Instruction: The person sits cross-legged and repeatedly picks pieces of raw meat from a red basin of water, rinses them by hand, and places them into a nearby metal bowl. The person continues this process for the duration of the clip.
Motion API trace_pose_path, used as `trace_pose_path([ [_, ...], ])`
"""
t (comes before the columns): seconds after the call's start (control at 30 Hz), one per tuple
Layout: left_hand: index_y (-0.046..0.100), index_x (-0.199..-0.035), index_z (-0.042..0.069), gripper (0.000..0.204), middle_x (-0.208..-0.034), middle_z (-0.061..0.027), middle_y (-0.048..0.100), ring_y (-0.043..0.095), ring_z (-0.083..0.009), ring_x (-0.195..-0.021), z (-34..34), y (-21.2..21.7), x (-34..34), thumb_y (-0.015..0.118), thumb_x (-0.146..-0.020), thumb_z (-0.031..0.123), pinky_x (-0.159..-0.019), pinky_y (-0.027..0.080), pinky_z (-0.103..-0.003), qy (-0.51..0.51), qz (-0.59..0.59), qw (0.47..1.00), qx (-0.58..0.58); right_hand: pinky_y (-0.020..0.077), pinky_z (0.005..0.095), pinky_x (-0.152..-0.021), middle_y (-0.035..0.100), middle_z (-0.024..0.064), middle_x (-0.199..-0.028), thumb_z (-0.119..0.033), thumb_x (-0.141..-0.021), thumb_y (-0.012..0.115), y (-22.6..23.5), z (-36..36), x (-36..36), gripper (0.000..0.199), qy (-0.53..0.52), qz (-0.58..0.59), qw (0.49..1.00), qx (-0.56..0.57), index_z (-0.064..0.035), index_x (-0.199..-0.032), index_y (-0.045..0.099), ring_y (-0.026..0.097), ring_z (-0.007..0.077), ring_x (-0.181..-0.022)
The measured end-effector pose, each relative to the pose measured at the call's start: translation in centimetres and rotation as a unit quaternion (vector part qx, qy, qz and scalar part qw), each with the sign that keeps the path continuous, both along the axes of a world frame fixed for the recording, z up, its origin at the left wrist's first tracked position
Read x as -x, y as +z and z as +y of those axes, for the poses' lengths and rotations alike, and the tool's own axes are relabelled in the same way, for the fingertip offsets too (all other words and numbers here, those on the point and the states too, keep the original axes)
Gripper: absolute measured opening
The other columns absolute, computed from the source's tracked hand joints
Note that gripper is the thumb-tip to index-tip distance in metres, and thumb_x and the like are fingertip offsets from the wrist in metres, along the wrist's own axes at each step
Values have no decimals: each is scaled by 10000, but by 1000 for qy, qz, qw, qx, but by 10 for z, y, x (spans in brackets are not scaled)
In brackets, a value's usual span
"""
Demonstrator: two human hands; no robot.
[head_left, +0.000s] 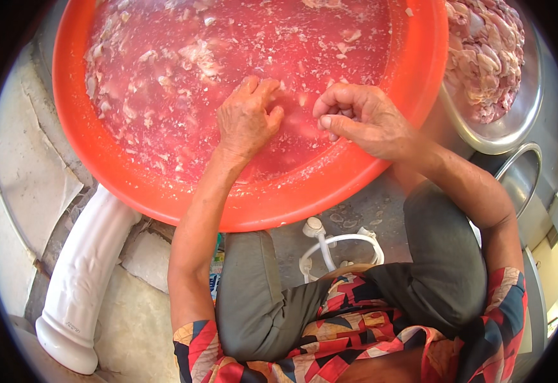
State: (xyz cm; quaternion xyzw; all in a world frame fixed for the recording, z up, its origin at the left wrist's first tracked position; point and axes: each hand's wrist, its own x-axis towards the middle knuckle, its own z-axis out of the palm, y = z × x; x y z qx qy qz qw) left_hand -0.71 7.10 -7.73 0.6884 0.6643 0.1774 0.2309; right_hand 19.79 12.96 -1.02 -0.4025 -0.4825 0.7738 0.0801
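A wide orange plastic basin [412, 76] holds reddish, cloudy liquid with pale scraps of raw meat or fat [199, 59] floating in it. Over the near middle of the basin is my left hand [248, 121], its knuckles bent and its thumb apart from the fingers; the fingertips are partly hidden, and I see nothing held. To its right, above the basin's near right part, my right hand [368, 120] is curled, thumb brought toward the bent fingers. Whatever may sit between those fingertips is too small to make out. The hands do not touch each other.
A metal bowl [493, 143] heaped with raw meat pieces [483, 57] stands at the upper right. My bent knees [448, 255] are close to the basin's near rim. At lower left lies a white pedestal column [84, 281]. A white ring-shaped thing [308, 258] is between my legs.
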Motion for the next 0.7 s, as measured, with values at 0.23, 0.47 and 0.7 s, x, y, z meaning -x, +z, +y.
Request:
trace_pose_path([
  [0.23, 596, -892, 16, 90, -667, -33, 625, 581, -91, -540, 3, 6, 15, 611, -811, 50, -465, 415, -166, 237, -482, 791, 293, 440, 238, -619, 550, 24, -721, -34, -810, 545, -6, -1, -1, 117, 3, -2, 1000, -15, 13, -917, 552, 533, 90, -692],
  [0.47, 550, -954, -20, 133, -838, -122, 637, 574, -83, -610, -7, 52, 10, 583, -833, 23, -470, 426, -186, 286, -658, 617, 322, 452, 307, -792, 585, 86, -948, -52, -741, 617, -10, -5, 5, 357, 6, 2, 991, -132, 8, -1078, 515, 548, 174, -921],
  [0.7, 472, -1071, -23, 206, -930, -160, 581, 428, -42, -492, -19, 83, 3, 467, -894, 82, -430, 339, -175, 280, -765, 476, 331, 442, 360, -928, 451, 98, -1256, -59, -712, 703, -11, -10, 22, 726, 74, 156, 985, -13, -57, -1336, 332, 445, 211, -1169],
])
